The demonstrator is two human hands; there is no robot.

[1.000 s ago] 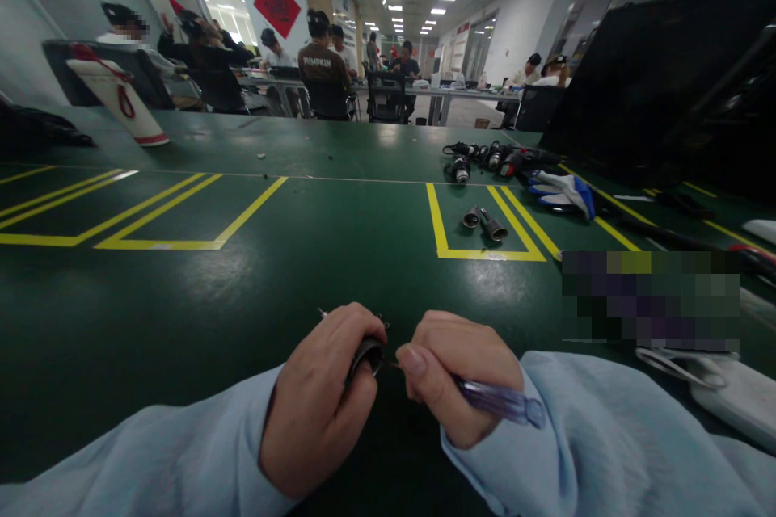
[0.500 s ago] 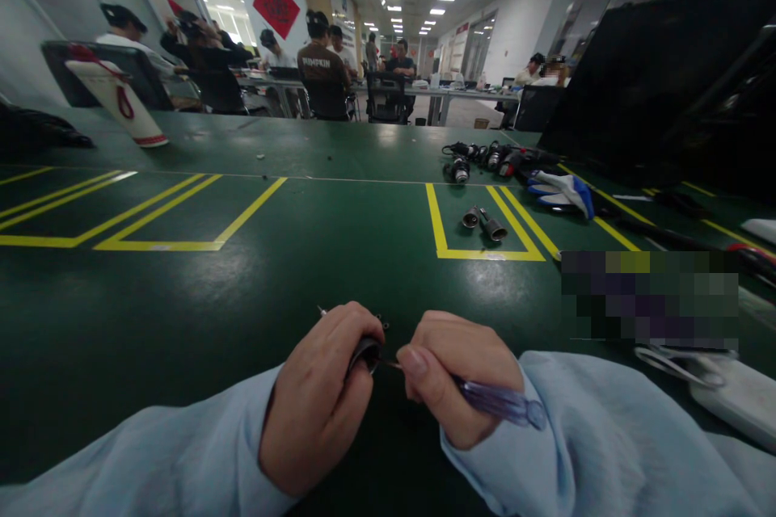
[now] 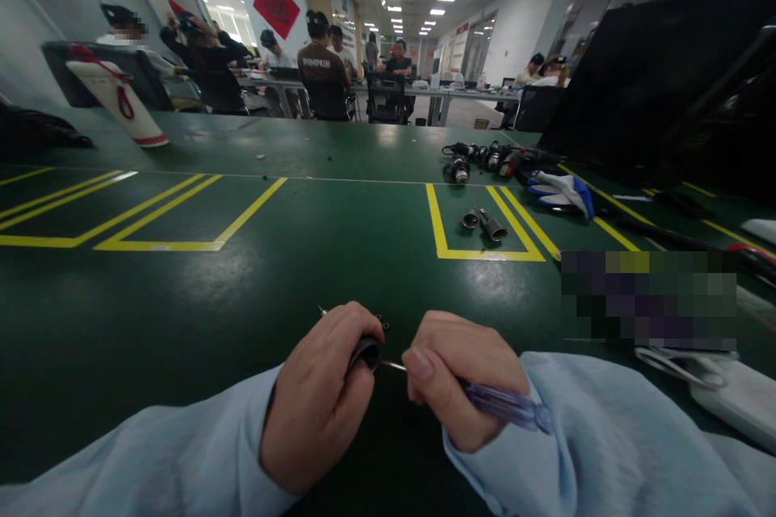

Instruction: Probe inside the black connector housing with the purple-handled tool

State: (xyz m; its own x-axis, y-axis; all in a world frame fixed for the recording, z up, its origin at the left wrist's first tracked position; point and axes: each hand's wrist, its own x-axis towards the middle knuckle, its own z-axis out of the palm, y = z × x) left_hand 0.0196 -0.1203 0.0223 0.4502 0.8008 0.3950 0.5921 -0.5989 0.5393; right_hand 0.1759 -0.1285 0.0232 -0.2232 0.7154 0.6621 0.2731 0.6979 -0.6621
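My left hand (image 3: pixel 324 396) is closed around a dark cup-shaped metal part (image 3: pixel 367 353), its hollow mouth facing right. A thin tip (image 3: pixel 322 311) sticks out past the far side of that hand; the fingers hide most of the part. My right hand (image 3: pixel 464 376) grips a screwdriver (image 3: pixel 509 406) with a clear purple handle. The screwdriver's thin shaft points left to the part's mouth; whether its end touches inside cannot be seen. Small dark rings (image 3: pixel 386 326) lie on the table just beyond my left fingers.
Two similar metal cups with shanks (image 3: pixel 494 228) lie inside a yellow-taped box on the green table (image 3: pixel 339 258). Behind them are dark power tools (image 3: pixel 461 170) and a blue-white glove (image 3: pixel 563 192). At right sits a white device (image 3: pixel 740 396). People (image 3: pixel 321 60) sit beyond the table.
My right hand and the screwdriver have shifted slightly right, and more of the shaft shows between the hands. My left hand and the metal part have hardly moved.
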